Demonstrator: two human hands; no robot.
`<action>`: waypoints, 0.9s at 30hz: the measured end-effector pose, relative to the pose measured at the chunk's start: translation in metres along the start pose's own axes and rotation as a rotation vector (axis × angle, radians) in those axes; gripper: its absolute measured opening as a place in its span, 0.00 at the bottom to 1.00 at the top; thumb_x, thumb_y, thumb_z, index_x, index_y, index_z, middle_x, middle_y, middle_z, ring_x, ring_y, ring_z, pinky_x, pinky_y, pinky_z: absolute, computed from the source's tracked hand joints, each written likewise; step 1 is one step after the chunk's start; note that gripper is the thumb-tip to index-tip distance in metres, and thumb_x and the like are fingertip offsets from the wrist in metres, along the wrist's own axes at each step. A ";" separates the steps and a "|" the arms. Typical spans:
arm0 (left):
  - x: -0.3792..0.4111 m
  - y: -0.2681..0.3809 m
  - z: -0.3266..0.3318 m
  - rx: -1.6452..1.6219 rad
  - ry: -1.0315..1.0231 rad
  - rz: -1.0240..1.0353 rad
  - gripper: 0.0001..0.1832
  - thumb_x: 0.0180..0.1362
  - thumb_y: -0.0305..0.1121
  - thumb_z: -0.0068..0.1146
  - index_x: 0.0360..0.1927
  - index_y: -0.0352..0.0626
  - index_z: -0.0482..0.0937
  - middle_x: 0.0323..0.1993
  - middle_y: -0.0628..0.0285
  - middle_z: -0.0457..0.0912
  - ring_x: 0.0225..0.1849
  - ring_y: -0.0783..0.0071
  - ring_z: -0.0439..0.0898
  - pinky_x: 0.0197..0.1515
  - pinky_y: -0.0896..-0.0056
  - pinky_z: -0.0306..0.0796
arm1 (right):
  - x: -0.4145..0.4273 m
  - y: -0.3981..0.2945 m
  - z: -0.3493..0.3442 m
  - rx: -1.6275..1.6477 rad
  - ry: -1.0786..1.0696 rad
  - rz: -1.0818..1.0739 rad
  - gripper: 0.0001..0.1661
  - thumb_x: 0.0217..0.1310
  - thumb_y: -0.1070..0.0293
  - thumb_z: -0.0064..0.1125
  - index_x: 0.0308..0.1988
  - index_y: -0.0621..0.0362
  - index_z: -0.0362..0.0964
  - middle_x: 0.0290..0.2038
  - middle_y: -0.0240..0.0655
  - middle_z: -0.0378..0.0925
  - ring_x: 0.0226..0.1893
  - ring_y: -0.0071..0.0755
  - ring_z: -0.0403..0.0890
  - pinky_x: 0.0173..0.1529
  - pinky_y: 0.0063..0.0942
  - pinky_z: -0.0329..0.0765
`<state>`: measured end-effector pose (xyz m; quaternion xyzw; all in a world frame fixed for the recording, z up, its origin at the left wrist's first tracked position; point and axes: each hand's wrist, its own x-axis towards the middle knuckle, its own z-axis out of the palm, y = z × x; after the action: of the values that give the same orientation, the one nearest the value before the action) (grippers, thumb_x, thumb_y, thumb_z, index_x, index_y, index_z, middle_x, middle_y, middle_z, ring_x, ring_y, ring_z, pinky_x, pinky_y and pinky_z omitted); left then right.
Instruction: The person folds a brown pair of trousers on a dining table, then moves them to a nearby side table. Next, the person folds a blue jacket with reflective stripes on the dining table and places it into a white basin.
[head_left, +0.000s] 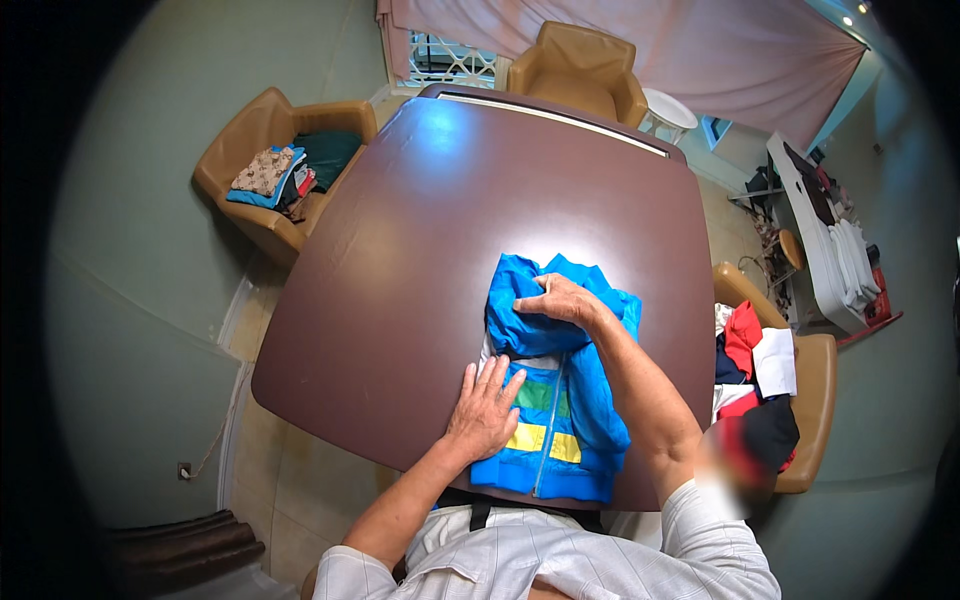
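Note:
In front of me a blue zip jacket (600, 405) lies on the brown table, its hem towards my body. Green and yellow patches cross its front on both sides of a light zipper. My left hand (486, 409) rests flat on the jacket's left side with fingers spread. Over the crumpled blue upper part (525, 330), which may be the hood, is my right hand (562, 300). Its thumb and forefinger are apart against the cloth; the other fingers are mostly hidden, so a grip cannot be made out. Some pale lining shows below the bunched cloth.
A tan armchair (285, 112) at the left holds folded clothes (266, 176). Another armchair (814, 405) on the right bears a loose heap of clothes (742, 337). Beyond the table's (375, 300) far edge stands a third armchair (581, 67), beside a small white round table (670, 109).

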<state>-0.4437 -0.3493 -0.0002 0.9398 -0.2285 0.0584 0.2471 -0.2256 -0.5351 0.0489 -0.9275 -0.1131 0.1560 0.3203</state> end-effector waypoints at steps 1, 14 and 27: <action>0.000 0.000 0.000 0.001 -0.005 -0.002 0.40 0.65 0.39 0.63 0.79 0.43 0.63 0.80 0.38 0.58 0.82 0.38 0.57 0.80 0.27 0.47 | 0.004 0.004 -0.001 0.118 -0.070 0.042 0.49 0.52 0.37 0.75 0.58 0.69 0.77 0.54 0.54 0.83 0.55 0.51 0.85 0.63 0.43 0.78; -0.003 -0.002 0.001 0.011 0.026 -0.006 0.41 0.63 0.39 0.64 0.79 0.42 0.64 0.81 0.40 0.59 0.82 0.37 0.57 0.81 0.28 0.48 | 0.031 0.017 0.039 1.862 -0.321 0.113 0.11 0.62 0.70 0.68 0.42 0.65 0.84 0.41 0.47 0.90 0.40 0.48 0.92 0.54 0.53 0.90; -0.002 -0.003 -0.002 -0.072 0.102 -0.021 0.38 0.66 0.39 0.62 0.78 0.42 0.65 0.79 0.41 0.63 0.80 0.39 0.61 0.79 0.27 0.51 | 0.026 0.003 0.021 1.007 -0.076 0.098 0.35 0.59 0.77 0.63 0.67 0.67 0.72 0.55 0.42 0.83 0.53 0.35 0.84 0.62 0.32 0.80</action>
<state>-0.4444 -0.3453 0.0003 0.9284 -0.2076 0.0955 0.2930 -0.2085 -0.5175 0.0257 -0.6561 0.0084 0.2395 0.7156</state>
